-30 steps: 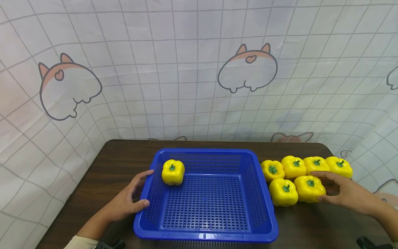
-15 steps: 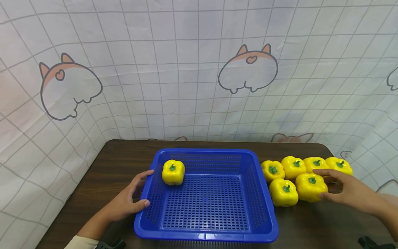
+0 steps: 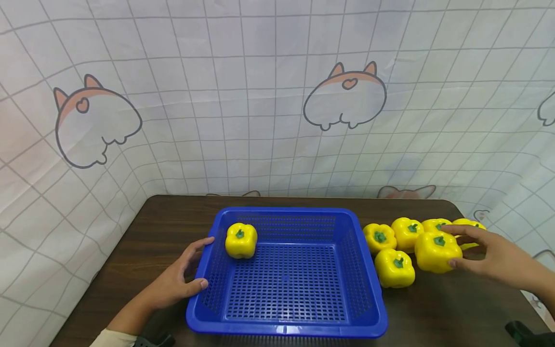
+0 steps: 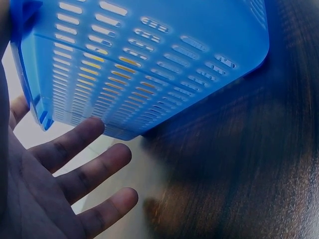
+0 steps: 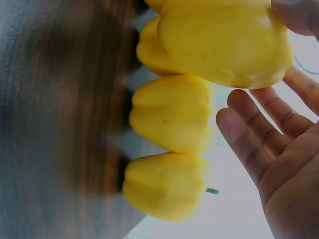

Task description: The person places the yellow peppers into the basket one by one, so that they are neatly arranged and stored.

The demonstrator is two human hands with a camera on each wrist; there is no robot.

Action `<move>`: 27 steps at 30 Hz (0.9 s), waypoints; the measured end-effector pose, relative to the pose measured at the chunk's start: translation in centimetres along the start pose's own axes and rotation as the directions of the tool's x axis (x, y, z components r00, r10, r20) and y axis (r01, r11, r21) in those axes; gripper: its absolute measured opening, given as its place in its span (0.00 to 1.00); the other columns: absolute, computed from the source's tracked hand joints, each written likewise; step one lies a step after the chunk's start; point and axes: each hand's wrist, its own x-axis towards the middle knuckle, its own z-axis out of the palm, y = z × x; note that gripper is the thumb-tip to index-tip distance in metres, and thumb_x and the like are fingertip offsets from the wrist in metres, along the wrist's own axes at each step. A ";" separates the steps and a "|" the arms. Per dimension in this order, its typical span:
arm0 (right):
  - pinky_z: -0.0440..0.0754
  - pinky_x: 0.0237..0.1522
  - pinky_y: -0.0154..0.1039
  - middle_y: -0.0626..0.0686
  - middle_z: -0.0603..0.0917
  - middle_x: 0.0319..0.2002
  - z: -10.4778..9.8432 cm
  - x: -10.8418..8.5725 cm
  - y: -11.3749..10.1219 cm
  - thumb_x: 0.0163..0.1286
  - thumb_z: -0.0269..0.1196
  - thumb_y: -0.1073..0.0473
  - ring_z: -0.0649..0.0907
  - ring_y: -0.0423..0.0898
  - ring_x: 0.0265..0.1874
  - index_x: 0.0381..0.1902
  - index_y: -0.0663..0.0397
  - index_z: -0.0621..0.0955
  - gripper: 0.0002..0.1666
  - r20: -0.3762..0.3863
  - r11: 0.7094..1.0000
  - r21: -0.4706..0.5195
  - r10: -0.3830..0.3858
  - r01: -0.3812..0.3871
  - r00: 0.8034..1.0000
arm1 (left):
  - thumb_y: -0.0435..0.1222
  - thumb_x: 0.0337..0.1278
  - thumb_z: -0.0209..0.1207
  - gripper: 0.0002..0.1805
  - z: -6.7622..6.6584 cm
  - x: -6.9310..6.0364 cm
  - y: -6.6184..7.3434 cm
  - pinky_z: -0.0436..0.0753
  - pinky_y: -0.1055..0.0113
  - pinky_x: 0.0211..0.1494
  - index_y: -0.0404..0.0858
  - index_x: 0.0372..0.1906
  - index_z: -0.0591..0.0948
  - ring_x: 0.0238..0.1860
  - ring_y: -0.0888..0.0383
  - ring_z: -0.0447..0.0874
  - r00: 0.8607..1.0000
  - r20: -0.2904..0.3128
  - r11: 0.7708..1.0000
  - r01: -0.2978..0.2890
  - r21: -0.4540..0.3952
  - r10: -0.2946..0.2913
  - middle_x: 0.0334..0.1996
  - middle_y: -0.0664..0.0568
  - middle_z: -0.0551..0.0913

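Note:
A yellow pepper [image 3: 438, 252] with a green stem is pinched between the thumb and fingers of the right hand [image 3: 494, 253], raised off the table. The right wrist view shows this pepper [image 5: 224, 42] held above the others, with the right hand [image 5: 284, 144] at its side. The left hand [image 3: 175, 279] rests on the left rim of a blue perforated basket [image 3: 286, 329]; in the left wrist view three fingers of the left hand [image 4: 65, 184] are spread beside the basket wall [image 4: 149, 50]. One pepper [image 3: 241, 240] sits in the basket's back left corner.
Several more yellow peppers stand right of the basket: one in front [image 3: 394, 268], the others in a back row [image 3: 379, 238], partly hidden by the raised one. Beneath everything is a dark wooden table [image 3: 151, 231]. A white grid-patterned cloth [image 3: 260, 120] hangs behind.
The pepper in the right hand has come up off the table, away from its front-row neighbour. The left hand and basket have stayed in place.

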 end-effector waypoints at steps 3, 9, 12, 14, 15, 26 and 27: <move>0.85 0.37 0.33 0.58 0.73 0.62 -0.3 0.0 -0.3 0.59 0.78 0.55 0.76 0.24 0.44 0.69 0.58 0.74 0.43 -0.032 1.000 -0.006 -0.028 0.028 0.999 | 0.35 0.62 0.63 0.46 0.0 0.0 0.1 0.83 0.54 0.55 0.51 0.80 0.53 0.62 0.34 0.75 1.000 -0.003 1.000 0.007 0.004 -0.007 0.67 0.29 0.68; 0.84 0.38 0.32 0.63 0.76 0.60 -1.1 0.4 -1.2 0.61 0.77 0.56 0.78 0.30 0.45 0.70 0.59 0.72 0.43 -0.034 1.000 -0.004 -0.014 0.014 0.999 | 0.35 0.62 0.63 0.46 0.0 -0.1 0.1 0.82 0.56 0.55 0.51 0.80 0.53 0.61 0.35 0.76 1.000 -0.001 1.000 0.005 0.003 -0.005 0.66 0.29 0.69; 0.83 0.37 0.32 0.64 0.76 0.60 -1.7 0.6 -1.8 0.63 0.76 0.55 0.77 0.29 0.43 0.72 0.58 0.71 0.43 -0.022 1.000 0.005 0.011 -0.011 1.000 | 0.35 0.61 0.63 0.46 0.0 -0.1 0.0 0.82 0.61 0.55 0.51 0.80 0.53 0.61 0.35 0.76 1.000 0.004 1.000 -0.009 -0.007 0.009 0.66 0.29 0.69; 0.82 0.37 0.32 0.65 0.76 0.60 -2.1 0.7 -2.1 0.64 0.75 0.54 0.79 0.33 0.44 0.73 0.57 0.70 0.44 -0.008 1.000 0.010 0.021 -0.021 1.000 | 0.34 0.61 0.63 0.46 0.1 -0.1 -0.1 0.82 0.62 0.54 0.50 0.80 0.53 0.60 0.35 0.76 1.000 0.008 1.000 -0.015 -0.016 0.016 0.66 0.29 0.69; 0.82 0.36 0.32 0.65 0.76 0.60 -2.3 0.7 -2.3 0.64 0.75 0.54 0.80 0.34 0.44 0.73 0.57 0.69 0.44 -0.004 1.000 0.010 0.022 -0.022 1.000 | 0.34 0.61 0.63 0.46 0.1 -0.1 -0.1 0.82 0.63 0.54 0.50 0.80 0.53 0.60 0.35 0.76 1.000 0.009 1.000 -0.016 -0.020 0.016 0.66 0.29 0.69; 0.82 0.38 0.31 0.63 0.79 0.57 -2.8 1.9 -4.1 0.63 0.76 0.57 0.76 0.25 0.43 0.73 0.58 0.70 0.44 -0.050 0.999 -0.012 -0.049 0.048 0.998 | 0.34 0.61 0.62 0.46 0.0 0.0 -0.2 0.83 0.62 0.53 0.50 0.80 0.53 0.60 0.36 0.77 0.999 0.012 0.999 -0.032 -0.018 0.033 0.66 0.28 0.69; 0.81 0.38 0.31 0.63 0.79 0.57 -2.8 2.0 -4.3 0.63 0.76 0.57 0.76 0.25 0.44 0.73 0.58 0.70 0.44 -0.052 0.999 -0.011 -0.054 0.053 0.997 | 0.34 0.61 0.62 0.46 0.0 0.0 -0.2 0.83 0.63 0.53 0.50 0.80 0.53 0.60 0.36 0.76 0.999 0.013 0.999 -0.034 -0.019 0.034 0.66 0.28 0.69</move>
